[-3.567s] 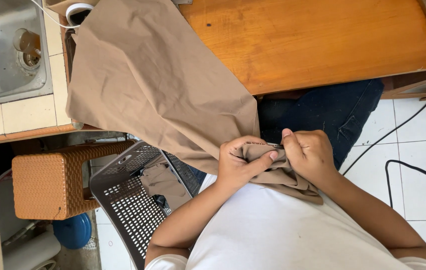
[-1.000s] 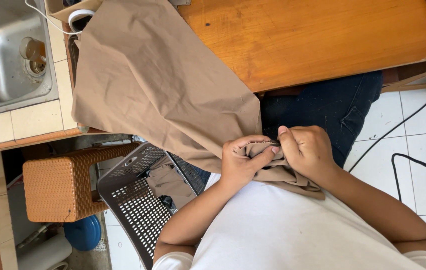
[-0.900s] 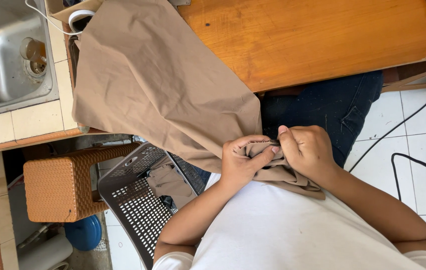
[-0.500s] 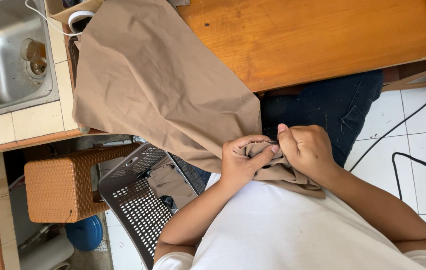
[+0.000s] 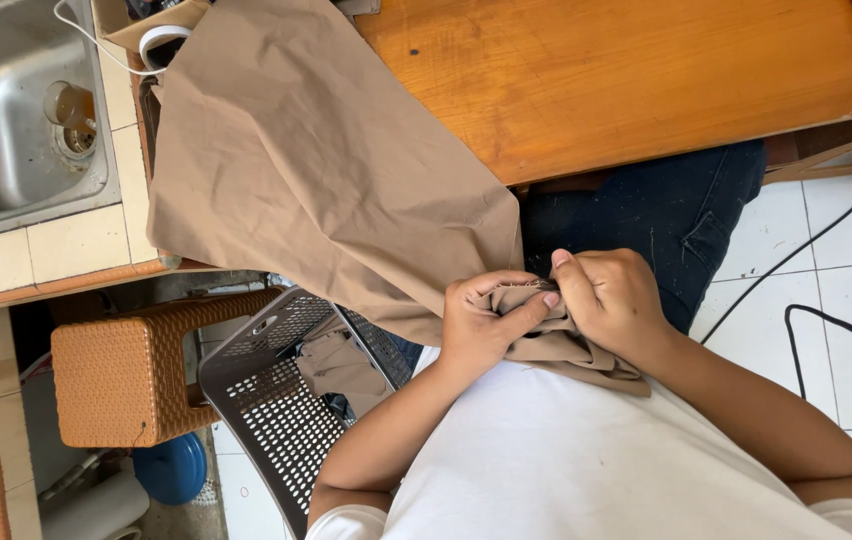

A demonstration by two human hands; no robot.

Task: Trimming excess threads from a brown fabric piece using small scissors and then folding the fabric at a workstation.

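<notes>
Here, low in the frame's middle, the left hand and right hand both pinch a bunched edge of tan fabric. It spreads to the upper left over the wooden table.

Matt tan cloth, glossy wooden table, perforated grey plastic basket.

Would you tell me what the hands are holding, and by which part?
Both the left hand and right hand pinch the tan cloth at its bunched near edge.

Steel sink, wooden table, woven brown stool, grey perforated basket, perhaps a blue lid.
</notes>
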